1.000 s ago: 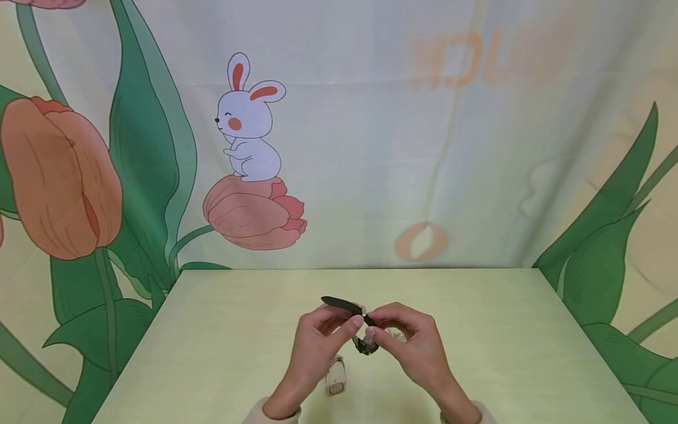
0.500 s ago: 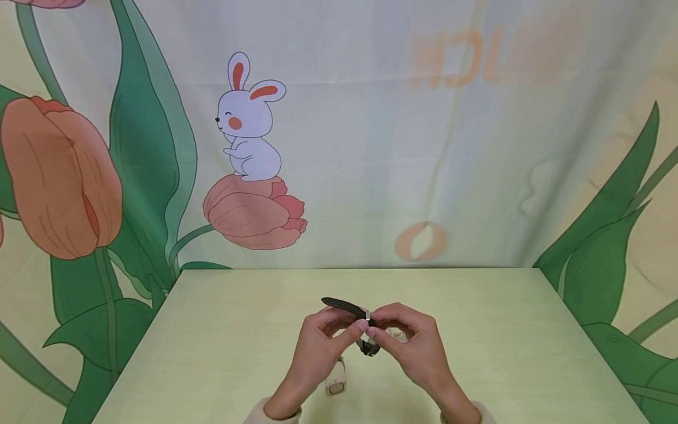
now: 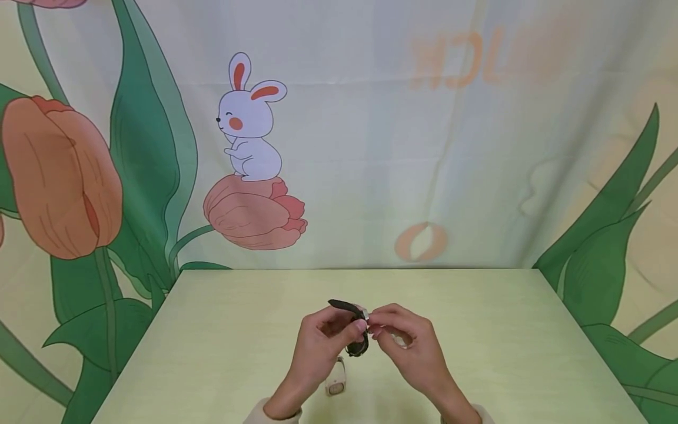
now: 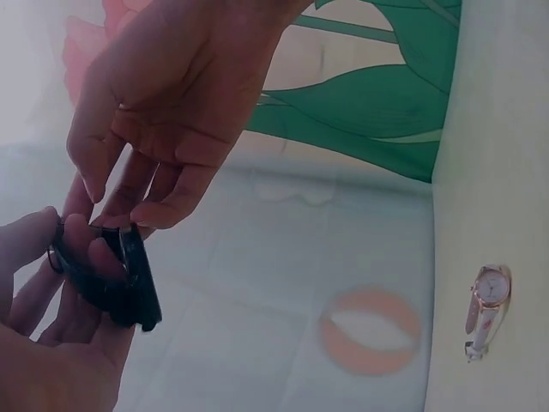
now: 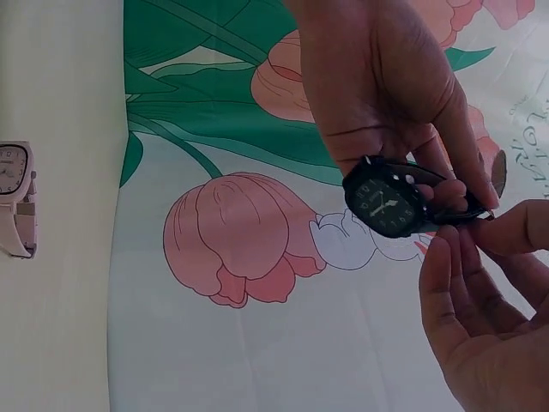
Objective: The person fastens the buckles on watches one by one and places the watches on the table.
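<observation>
My left hand [image 3: 320, 344] holds a black wristwatch [image 3: 358, 344] above the table, its thumb on the strap by the silver buckle and some fingers inside the band's loop. The strap's free end [image 3: 343, 305] sticks out to the upper left. My right hand [image 3: 415, 347] pinches the strap beside the buckle with thumb and fingertips. The right wrist view shows the dark round dial [image 5: 384, 204] facing that camera. Fingers partly hide the buckle and the rest of the band.
On the pale green table [image 3: 238, 341] lies a pink watch with a squarish case [image 3: 335, 387], below the hands. Another watch, with a round face and light strap [image 4: 491, 292], lies behind my right hand. A curtain printed with tulips and a rabbit [image 3: 249, 147] hangs behind the table.
The black watch's dial has swung left, under my left thumb. The strap's free end has shifted slightly right. My right thumb has dropped lower and its fingers have reached nearer the buckle.
</observation>
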`<state>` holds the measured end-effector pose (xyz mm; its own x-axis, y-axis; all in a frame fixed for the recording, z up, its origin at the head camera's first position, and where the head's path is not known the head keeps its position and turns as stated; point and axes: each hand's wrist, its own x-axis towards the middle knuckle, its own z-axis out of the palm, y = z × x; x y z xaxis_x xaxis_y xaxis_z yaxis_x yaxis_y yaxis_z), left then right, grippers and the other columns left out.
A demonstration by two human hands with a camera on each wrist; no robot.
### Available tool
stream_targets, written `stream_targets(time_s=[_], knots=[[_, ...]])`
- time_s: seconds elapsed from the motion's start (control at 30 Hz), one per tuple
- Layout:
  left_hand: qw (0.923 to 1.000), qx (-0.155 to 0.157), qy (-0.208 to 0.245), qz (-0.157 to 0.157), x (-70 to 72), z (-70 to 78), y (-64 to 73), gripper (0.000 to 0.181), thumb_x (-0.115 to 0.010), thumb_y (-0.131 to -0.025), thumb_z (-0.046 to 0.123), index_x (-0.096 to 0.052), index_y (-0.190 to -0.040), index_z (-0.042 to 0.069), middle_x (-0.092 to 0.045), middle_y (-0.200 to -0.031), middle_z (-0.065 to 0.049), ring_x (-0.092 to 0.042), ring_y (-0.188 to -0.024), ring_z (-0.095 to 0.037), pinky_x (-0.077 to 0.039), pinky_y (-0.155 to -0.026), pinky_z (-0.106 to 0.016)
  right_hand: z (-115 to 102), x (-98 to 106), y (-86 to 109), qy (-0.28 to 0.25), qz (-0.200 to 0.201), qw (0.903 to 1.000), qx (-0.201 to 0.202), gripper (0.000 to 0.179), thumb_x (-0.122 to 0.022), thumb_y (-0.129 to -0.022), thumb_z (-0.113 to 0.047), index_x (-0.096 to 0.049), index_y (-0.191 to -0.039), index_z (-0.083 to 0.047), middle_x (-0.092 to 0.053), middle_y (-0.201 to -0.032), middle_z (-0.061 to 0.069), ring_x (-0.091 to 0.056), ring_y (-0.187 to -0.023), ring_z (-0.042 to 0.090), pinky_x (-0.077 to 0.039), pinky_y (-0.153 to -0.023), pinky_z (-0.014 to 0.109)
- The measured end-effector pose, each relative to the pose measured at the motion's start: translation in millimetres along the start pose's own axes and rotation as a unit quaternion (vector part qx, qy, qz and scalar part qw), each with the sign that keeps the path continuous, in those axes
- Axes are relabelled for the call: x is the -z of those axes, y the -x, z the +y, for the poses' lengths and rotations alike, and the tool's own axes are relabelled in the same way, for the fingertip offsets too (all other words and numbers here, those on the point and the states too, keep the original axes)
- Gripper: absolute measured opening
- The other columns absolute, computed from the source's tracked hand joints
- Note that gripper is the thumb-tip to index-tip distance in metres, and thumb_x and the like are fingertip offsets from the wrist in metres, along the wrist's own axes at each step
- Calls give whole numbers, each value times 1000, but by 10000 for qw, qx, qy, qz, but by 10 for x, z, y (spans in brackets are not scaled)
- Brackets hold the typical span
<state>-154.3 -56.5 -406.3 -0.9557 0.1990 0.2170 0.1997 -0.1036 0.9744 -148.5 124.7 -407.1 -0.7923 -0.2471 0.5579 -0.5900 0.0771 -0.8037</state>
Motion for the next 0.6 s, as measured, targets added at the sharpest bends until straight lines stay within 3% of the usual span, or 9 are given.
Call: stream_targets(time_s=[0.2,0.37,0.6], knots=[[9976,68,547,-420,32,10,12,30,-72,-90,16,-68,-113,-3,-71,-105,-22,-74,-89,-19,-59,-84,-34,-18,26,-4,-15,-19,10000,38,22,-58,-92,9,-72,-106,-1,-69,-104,15,-68,-93,10,-59,-78,27],[9981,-81,296,-535,37,13,16,30,-71,-91,16,-68,-115,-2,-71,-108,-20,-73,-92,-15,-59,-82,-30,-60,41,-17,75,109,9999,-80,14,-65,-92,-2,-73,-104,-4,-71,-102,13,-68,-96,10,-58,-81,26],[9974,-426,143,-566,14,2,20,28,-70,-90,13,-69,-116,1,-71,-108,-21,-71,-89,-11,-58,-77,-25,-75,19,-36,179,425,9977,-495,10,-72,-89,-8,-74,-99,-10,-73,-94,7,-70,-86,11,-59,-77,28]])
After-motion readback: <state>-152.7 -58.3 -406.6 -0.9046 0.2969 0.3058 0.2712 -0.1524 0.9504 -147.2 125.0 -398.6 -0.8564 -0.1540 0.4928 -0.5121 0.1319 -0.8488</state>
